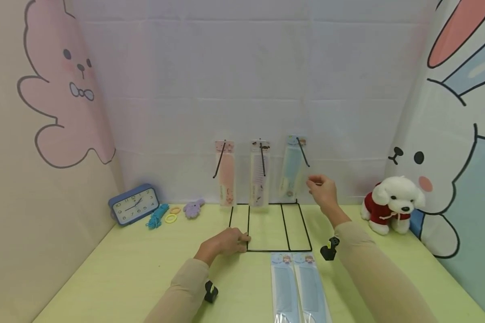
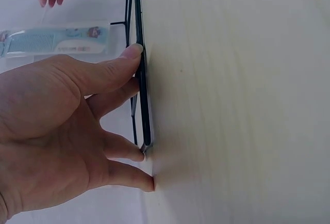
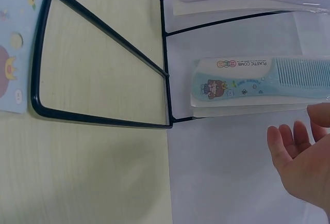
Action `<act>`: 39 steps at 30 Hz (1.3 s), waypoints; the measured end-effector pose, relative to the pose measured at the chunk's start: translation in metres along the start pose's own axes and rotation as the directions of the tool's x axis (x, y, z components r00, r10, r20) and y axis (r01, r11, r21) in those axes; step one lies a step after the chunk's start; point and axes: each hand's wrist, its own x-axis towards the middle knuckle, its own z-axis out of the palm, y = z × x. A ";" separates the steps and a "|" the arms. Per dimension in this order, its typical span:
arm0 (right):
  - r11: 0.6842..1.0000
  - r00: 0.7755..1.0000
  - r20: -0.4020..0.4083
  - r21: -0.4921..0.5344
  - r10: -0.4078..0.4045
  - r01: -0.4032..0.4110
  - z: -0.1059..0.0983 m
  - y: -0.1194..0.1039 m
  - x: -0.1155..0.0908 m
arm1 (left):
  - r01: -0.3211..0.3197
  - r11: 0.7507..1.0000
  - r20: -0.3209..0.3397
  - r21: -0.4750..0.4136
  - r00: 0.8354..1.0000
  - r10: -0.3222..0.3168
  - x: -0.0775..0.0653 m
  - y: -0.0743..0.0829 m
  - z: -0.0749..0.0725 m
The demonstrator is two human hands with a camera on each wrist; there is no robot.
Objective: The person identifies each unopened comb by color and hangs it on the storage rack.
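A black wire display rack (image 1: 279, 250) stands on the table, with packaged combs hanging from its hooks. A pink comb (image 1: 226, 172) hangs at left, a pale purple comb (image 1: 260, 188) in the middle and a light blue comb (image 1: 293, 163) at right, its pack slightly tilted. My left hand (image 1: 228, 242) pinches the rack's front base bar between thumb and fingers, as the left wrist view (image 2: 67, 115) shows up close. Beside the blue comb is my right hand (image 1: 324, 190), fingers loosely bent and nothing held; in the right wrist view the comb (image 3: 247, 82) hangs just past its fingertips.
Two blue comb packs (image 1: 284, 287) lie in front of the rack. At left sit a blue clock (image 1: 135, 206), a blue cord bundle (image 1: 157, 216), small rings (image 1: 171, 218) and a purple plush toy (image 1: 192, 209). A white toy dog (image 1: 394, 204) sits at right.
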 end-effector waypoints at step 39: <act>0.985 0.958 0.284 -0.148 -0.044 0.089 -0.023 0.010 -0.145 | 0.015 1.000 0.010 0.016 1.000 -0.015 0.000 0.000 -0.001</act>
